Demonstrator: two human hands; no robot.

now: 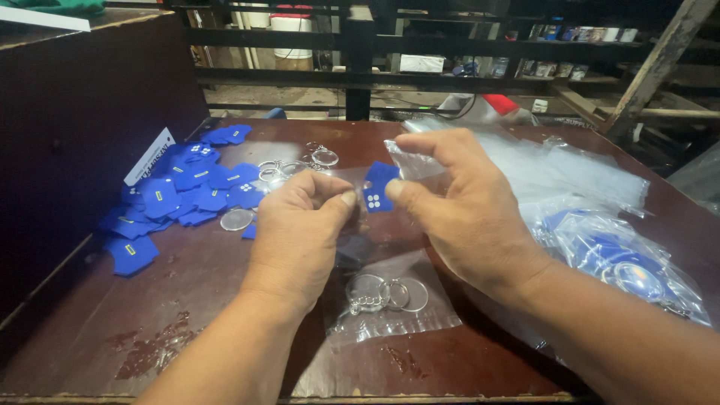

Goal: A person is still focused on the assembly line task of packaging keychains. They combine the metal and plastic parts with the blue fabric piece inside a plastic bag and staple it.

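Over the middle of a dark wooden table (187,300), both my hands hold a small clear plastic bag (397,296). A metal key ring with a round clear disc (386,294) sits in the bag's lower end. My left hand (296,236) pinches the bag's left edge. My right hand (457,206) pinches its top, by a small blue shirt-shaped piece (377,187) at the bag's mouth. Whether that piece is inside the bag I cannot tell.
A heap of blue shirt-shaped pieces (180,191) lies at the left, with loose key rings and clear discs (300,165) behind it. Empty clear bags (555,169) and filled ones (622,262) lie at the right. A dark box wall (82,112) stands at the left.
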